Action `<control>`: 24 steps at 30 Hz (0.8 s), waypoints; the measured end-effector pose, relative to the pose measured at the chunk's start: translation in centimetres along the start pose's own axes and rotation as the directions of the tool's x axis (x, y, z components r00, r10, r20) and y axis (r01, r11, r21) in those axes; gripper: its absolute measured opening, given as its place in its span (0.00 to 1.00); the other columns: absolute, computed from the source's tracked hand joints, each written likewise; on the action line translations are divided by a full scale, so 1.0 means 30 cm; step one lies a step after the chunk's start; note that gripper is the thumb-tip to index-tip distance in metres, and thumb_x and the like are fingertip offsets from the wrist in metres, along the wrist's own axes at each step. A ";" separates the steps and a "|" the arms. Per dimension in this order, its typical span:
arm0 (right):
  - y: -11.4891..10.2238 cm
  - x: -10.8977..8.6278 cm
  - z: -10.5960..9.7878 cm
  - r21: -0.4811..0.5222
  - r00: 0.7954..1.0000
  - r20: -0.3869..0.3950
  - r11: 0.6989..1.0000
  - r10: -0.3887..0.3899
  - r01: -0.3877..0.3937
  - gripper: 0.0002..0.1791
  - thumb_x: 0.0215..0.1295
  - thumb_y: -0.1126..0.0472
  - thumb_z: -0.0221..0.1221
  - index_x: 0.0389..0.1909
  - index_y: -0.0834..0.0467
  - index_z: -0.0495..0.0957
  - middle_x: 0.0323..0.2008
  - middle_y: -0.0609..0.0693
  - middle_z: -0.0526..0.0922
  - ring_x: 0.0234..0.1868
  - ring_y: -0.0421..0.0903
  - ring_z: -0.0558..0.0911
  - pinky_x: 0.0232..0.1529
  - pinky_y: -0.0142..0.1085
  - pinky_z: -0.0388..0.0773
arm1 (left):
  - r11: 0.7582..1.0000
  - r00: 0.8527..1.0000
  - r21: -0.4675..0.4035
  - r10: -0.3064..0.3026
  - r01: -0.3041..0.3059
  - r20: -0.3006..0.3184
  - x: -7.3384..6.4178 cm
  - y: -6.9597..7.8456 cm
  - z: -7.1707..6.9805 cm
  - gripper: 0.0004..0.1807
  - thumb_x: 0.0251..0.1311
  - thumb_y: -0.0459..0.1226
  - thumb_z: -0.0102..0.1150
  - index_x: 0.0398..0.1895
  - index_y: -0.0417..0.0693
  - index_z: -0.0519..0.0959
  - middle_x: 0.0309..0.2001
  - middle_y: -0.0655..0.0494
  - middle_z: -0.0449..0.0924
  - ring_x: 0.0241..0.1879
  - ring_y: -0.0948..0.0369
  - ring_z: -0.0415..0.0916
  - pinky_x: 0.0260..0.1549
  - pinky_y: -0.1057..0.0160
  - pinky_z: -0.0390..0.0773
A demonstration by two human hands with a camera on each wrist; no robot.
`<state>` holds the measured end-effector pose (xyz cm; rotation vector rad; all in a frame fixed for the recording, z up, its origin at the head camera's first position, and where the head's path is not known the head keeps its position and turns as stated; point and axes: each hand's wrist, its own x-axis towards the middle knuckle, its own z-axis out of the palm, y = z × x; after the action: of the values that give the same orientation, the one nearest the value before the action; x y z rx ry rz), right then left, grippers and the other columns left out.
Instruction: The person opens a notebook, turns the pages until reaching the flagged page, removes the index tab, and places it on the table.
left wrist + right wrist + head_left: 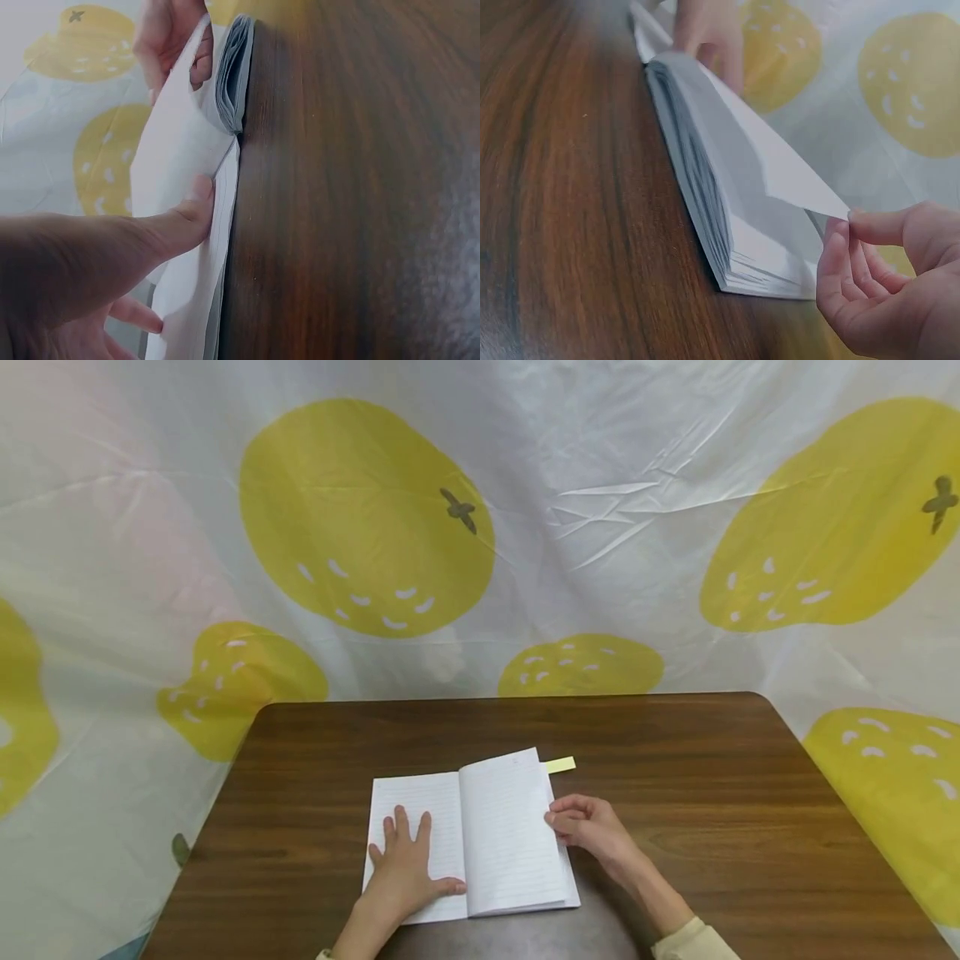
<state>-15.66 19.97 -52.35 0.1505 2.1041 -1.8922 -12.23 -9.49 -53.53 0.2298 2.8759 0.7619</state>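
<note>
A notebook with lined white pages [510, 843] lies open on the table. My left hand [407, 868] rests with spread, straight fingers on the left page, its thumb near the spine. In the left wrist view that thumb [176, 225] presses by the fold. At the notebook's right edge my right hand [592, 831] pinches a page between thumb and fingers. The right wrist view shows the lifted page [780, 169] slanting up from the stack to the right fingertips [840, 232]. A yellow sticky tab [561, 765] pokes out past the upper right edge.
The dark wood-grain table [712, 793] extends around the notebook on all sides. Behind it hangs a pale curtain [585, 585] printed with large yellow fruits, reaching down past the table's rounded back corners.
</note>
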 end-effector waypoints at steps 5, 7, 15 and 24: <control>0.005 0.008 0.030 -0.002 0.999 0.035 0.999 -0.032 0.032 0.16 0.67 0.65 0.63 0.47 0.74 0.77 0.30 0.46 0.85 0.30 0.39 0.81 0.35 0.32 0.82 | 1.000 0.999 -0.001 0.018 -0.018 0.034 -0.001 -0.002 -0.010 0.48 0.64 0.58 0.61 0.73 0.30 0.63 0.74 0.17 0.45 0.73 0.21 0.45 0.59 0.17 0.53; 0.005 0.009 0.041 0.010 0.999 0.038 1.000 -0.028 0.028 0.16 0.68 0.65 0.63 0.47 0.75 0.77 0.31 0.47 0.85 0.31 0.40 0.81 0.36 0.32 0.82 | 1.000 0.999 -0.022 0.017 -0.016 0.046 -0.001 -0.001 -0.016 0.43 0.72 0.58 0.51 0.72 0.31 0.63 0.74 0.17 0.45 0.73 0.22 0.44 0.60 0.17 0.52; -0.004 0.021 0.082 0.022 0.993 0.104 0.999 -0.047 0.045 0.16 0.70 0.65 0.60 0.48 0.76 0.76 0.31 0.46 0.85 0.32 0.40 0.82 0.37 0.32 0.82 | 0.997 0.999 -0.073 -0.022 0.024 0.023 0.002 0.013 -0.011 0.50 0.69 0.67 0.43 0.76 0.33 0.59 0.76 0.22 0.47 0.75 0.25 0.45 0.62 0.19 0.51; -0.019 0.045 0.150 -0.031 0.990 0.117 0.996 -0.074 0.078 0.14 0.69 0.64 0.61 0.44 0.74 0.78 0.27 0.47 0.84 0.30 0.38 0.81 0.34 0.31 0.82 | 0.997 0.999 -0.063 -0.040 0.040 0.001 0.006 0.019 -0.007 0.59 0.63 0.71 0.48 0.80 0.36 0.47 0.75 0.22 0.49 0.75 0.26 0.47 0.62 0.19 0.50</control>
<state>-16.41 15.28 -52.57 -0.0468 2.0918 -1.8576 -12.40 -9.06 -53.09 0.1640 2.8420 0.8438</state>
